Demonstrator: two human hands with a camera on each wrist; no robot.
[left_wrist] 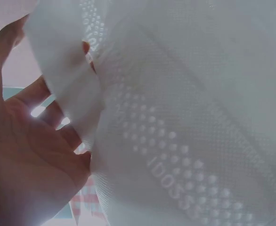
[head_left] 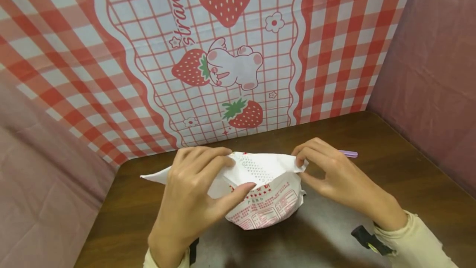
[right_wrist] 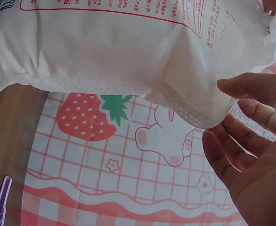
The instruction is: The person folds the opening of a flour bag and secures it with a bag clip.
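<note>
A white bag (head_left: 265,208) with red printed text and rows of small embossed dots along its seam stands between both hands. My left hand (head_left: 197,189) holds its upper left edge, the fingers bent over the top and the thumb stretched across the front. A pointed corner of the bag sticks out to the left past this hand. In the left wrist view, a white fold partly hides the left fingers (left_wrist: 34,92). My right hand (head_left: 331,173) pinches the upper right corner; the right wrist view shows the thumb in front and the fingers (right_wrist: 227,150) at the edge.
A slim purple object (head_left: 348,153), perhaps a clip or cutter, lies on the brown wooden table (head_left: 375,144) beyond the right hand. Behind the table hangs a red-and-white checked strawberry cloth (head_left: 275,61). Pink curtains (head_left: 431,61) flank both sides. A grey surface lies beneath the bag.
</note>
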